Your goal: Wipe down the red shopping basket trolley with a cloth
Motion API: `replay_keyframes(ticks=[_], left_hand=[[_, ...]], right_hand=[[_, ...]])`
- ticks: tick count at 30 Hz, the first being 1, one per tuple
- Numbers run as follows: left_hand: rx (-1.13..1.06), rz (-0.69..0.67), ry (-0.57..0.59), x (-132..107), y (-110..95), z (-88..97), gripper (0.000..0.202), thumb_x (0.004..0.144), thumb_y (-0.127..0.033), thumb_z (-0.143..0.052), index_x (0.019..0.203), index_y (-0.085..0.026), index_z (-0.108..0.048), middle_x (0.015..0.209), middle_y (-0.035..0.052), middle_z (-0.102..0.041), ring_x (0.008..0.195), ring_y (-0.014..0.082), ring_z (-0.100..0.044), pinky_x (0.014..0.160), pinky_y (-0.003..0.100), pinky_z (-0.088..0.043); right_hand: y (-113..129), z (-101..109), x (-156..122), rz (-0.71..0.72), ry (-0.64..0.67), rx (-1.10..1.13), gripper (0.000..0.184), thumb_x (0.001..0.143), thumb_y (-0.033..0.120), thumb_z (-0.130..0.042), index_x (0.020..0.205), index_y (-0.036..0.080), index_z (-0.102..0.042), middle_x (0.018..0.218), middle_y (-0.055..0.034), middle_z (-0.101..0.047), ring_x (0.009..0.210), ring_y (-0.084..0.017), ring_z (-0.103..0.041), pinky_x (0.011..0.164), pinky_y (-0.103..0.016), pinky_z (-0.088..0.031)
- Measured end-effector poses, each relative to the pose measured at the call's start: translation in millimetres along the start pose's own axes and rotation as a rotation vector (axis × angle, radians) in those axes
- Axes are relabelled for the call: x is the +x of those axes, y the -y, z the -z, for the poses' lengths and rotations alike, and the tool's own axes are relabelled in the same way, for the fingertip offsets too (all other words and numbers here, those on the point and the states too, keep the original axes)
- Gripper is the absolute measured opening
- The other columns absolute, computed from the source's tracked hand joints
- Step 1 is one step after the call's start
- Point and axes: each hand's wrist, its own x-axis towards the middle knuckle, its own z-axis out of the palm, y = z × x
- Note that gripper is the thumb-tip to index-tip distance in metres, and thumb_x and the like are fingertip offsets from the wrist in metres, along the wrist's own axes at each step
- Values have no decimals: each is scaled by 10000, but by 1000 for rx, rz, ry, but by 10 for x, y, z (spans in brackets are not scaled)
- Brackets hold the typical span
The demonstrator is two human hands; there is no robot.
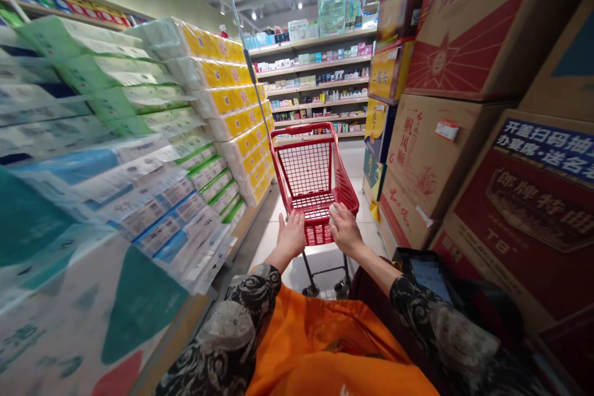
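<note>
A red plastic shopping cart [306, 167] stands in front of me, its mesh basket facing up the aisle. My left hand [292, 235] rests on the near left end of the cart, its fingers stretched forward and somewhat apart. At the near right end, my right hand [347, 232] is curled, with a small white wad [332, 213] at its fingers, perhaps cloth or tissue. The cart's seat grid shows no goods on it. Both forearms wear black-and-white patterned sleeves, and an orange apron [334, 340] covers my front.
Stacked tissue packs [218, 99] line the left side, close to the cart. Cardboard cartons [431, 148] are piled high on the right. Shelves of small boxes and bottles [320, 77] stand across the far end. A thin upright pole [245, 49] rises left of the cart.
</note>
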Motion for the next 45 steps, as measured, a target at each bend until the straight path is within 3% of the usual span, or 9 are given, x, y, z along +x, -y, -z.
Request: replay_keyframes(ticks=[4,8,16,21,26,30,33,38,45], left_hand=[[-22,8,8,-25,-90,66,551,800,-201,-377,1340,-95,-352,1403,149,-415,1363,267,-228,1095,610,-70],[-19,-7,12,-52,-199,130,568,781,-233,-413,1329,-97,-358,1384,158,-430,1339,273,-269,1094,604,-100],[-4,-160,-60,-105,-533,130,593,773,-212,-407,1346,-77,-345,1391,159,-419,1303,270,-320,1095,549,-151],[-28,-245,-29,-87,-638,112,660,768,-252,-418,1391,-83,-281,1467,136,-319,1360,262,-228,1104,565,-102],[30,-188,-26,41,-536,60,646,786,-205,-385,1406,-76,-254,1507,130,-223,1394,263,-142,1108,562,-98],[65,-130,-58,178,-263,144,559,826,-234,-388,1369,-113,-333,1470,137,-315,1376,266,-206,1103,570,-100],[93,-204,-76,245,-10,251,411,861,-304,-410,1252,-192,-469,1370,106,-460,1345,252,-281,1101,570,-100],[97,-334,-87,237,183,345,219,837,-384,-520,1005,-264,-592,1099,30,-610,1183,210,-463,1113,528,-65],[93,-318,-185,155,-47,306,234,836,-410,-518,946,-228,-615,1008,49,-626,1063,210,-513,1099,503,-132]], right_hand=[[-6,-75,72,-3,17,-34,355,893,198,-375,1181,153,-577,1324,-127,-503,1286,-260,-370,1054,-456,-316],[-174,-72,136,-7,33,-54,350,917,236,-350,1180,161,-569,1311,-135,-508,1274,-263,-389,1041,-480,-320],[-692,121,208,-59,52,-61,381,908,290,-329,1121,140,-606,1255,-149,-552,1224,-289,-439,1003,-528,-346],[-910,229,239,-70,2,-79,406,889,262,-329,1120,83,-611,1227,-185,-565,1202,-291,-461,1003,-499,-370],[-603,197,173,-50,-32,-42,384,898,256,-327,1106,124,-621,1198,-152,-586,1171,-264,-492,1004,-478,-389],[-148,145,62,58,27,58,356,906,258,-355,1138,160,-606,1229,-125,-572,1171,-233,-494,1010,-419,-404],[27,149,-6,95,23,115,344,912,264,-364,1135,163,-606,1227,-125,-571,1151,-224,-504,997,-401,-415],[-28,179,-46,79,3,151,341,919,291,-350,1098,186,-619,1161,-110,-603,1092,-219,-535,973,-402,-425],[-304,193,-83,46,13,74,367,920,272,-303,1084,163,-612,1171,-121,-602,1126,-230,-524,1017,-464,-352]])
